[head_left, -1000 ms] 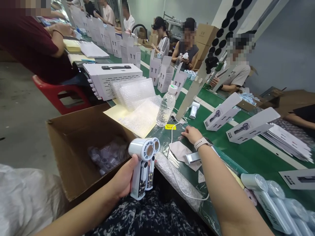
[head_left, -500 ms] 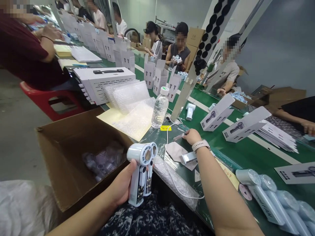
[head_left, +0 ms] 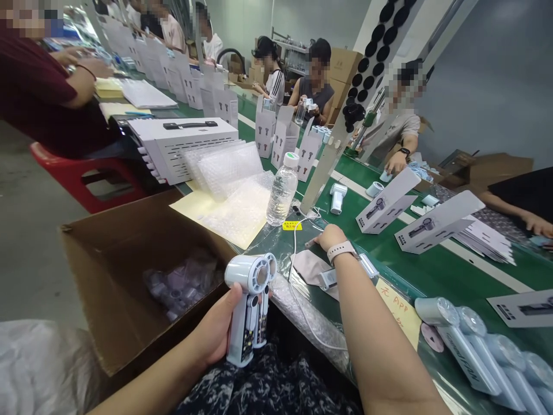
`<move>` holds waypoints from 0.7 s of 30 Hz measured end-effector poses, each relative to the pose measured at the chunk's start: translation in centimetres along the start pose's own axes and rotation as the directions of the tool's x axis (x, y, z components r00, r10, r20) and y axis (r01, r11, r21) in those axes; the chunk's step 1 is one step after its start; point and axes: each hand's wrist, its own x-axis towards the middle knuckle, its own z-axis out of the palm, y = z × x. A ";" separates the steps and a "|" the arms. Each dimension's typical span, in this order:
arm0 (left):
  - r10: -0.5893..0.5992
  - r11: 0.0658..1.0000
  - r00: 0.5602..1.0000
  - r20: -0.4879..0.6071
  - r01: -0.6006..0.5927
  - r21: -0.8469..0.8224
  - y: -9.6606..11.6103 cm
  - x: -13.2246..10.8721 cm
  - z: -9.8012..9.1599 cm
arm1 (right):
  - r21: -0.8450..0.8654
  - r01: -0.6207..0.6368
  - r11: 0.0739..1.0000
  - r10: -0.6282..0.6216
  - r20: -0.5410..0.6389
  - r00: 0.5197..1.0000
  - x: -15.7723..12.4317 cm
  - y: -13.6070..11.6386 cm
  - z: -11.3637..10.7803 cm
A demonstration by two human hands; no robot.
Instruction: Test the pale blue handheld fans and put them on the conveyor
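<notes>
My left hand (head_left: 218, 328) is wrapped round two pale blue handheld fans (head_left: 250, 305), held upright side by side over my lap, their open handles showing circuit boards. My right hand (head_left: 329, 236), with a watch on the wrist, reaches out onto the green table (head_left: 436, 271) and pinches a small thin tool (head_left: 311, 242) lying next to a white cable (head_left: 298, 276). A grey cloth (head_left: 309, 268) and a small silver part (head_left: 329, 279) lie just under my right forearm.
An open cardboard box (head_left: 116, 276) with bagged parts stands at my left. Bubble wrap (head_left: 235, 184), a water bottle (head_left: 281, 190) and white product boxes (head_left: 389, 202) lie ahead. Several wrapped fans (head_left: 475, 351) lie at the right. Other people sit along both sides of the table.
My right hand has closed on the thin tool and drawn slightly back toward me. The left hand keeps the two fans almost still. The view has shifted a little.
</notes>
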 end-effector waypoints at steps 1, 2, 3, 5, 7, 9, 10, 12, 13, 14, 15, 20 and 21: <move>-0.002 1.000 1.000 0.000 0.002 -0.003 -0.1 0.0 -0.1 | -0.006 -0.001 1.000 0.001 0.035 0.999 -0.1 -0.3 0.0; -0.003 1.000 1.000 -0.006 0.003 -0.006 -0.2 0.0 -0.3 | -0.010 0.001 1.000 0.000 0.068 0.998 -0.2 -0.6 0.0; -0.002 1.000 1.000 -0.014 0.002 -0.009 -0.2 0.0 -0.4 | -0.012 0.005 1.000 -0.004 0.094 0.996 -0.2 -0.9 -0.1; 0.001 1.000 1.000 -0.027 -0.001 -0.008 -0.2 -0.1 -0.5 | -0.011 0.023 1.000 -0.021 0.127 0.992 -0.3 -1.5 -0.1; 0.002 1.000 1.000 -0.031 -0.002 0.001 -0.2 -0.2 -0.5 | -0.006 0.041 0.999 -0.040 0.151 0.988 -0.3 -1.9 -0.1; 0.001 1.000 0.999 -0.046 0.000 0.009 -0.1 -0.5 -0.4 | 0.002 0.058 0.998 -0.057 0.171 0.984 -0.2 -2.1 -0.1; -0.002 1.000 0.998 -0.061 0.003 0.006 0.0 -0.6 -0.3 | 0.005 0.066 0.998 -0.066 0.181 0.981 -0.2 -2.1 -0.2; -0.009 1.000 0.996 -0.091 0.008 -0.005 0.1 -0.9 -0.1 | 0.008 0.081 0.997 -0.081 0.202 0.976 -0.1 -2.2 -0.2; -0.009 1.000 0.995 -0.099 0.008 -0.009 0.1 -1.0 -0.1 | 0.007 0.087 0.996 -0.086 0.211 0.974 -0.1 -2.2 -0.3; -0.007 1.000 0.995 -0.101 0.006 -0.011 0.2 -1.1 0.0 | 0.004 0.091 0.996 -0.090 0.216 0.972 -0.2 -2.1 -0.4; -0.004 1.000 0.995 -0.098 0.002 -0.013 0.2 -1.2 0.0 | -0.002 0.093 0.996 -0.091 0.218 0.972 -0.2 -2.1 -0.5; 0.018 0.999 0.996 -0.090 -0.021 -0.036 0.3 -1.3 -0.2 | -0.039 0.077 0.996 -0.069 0.188 0.980 -1.0 -2.0 -0.5; 0.018 0.999 0.996 -0.093 -0.021 -0.040 0.3 -1.3 -0.2 | -0.040 0.079 0.996 -0.071 0.184 0.980 -1.1 -2.2 -0.5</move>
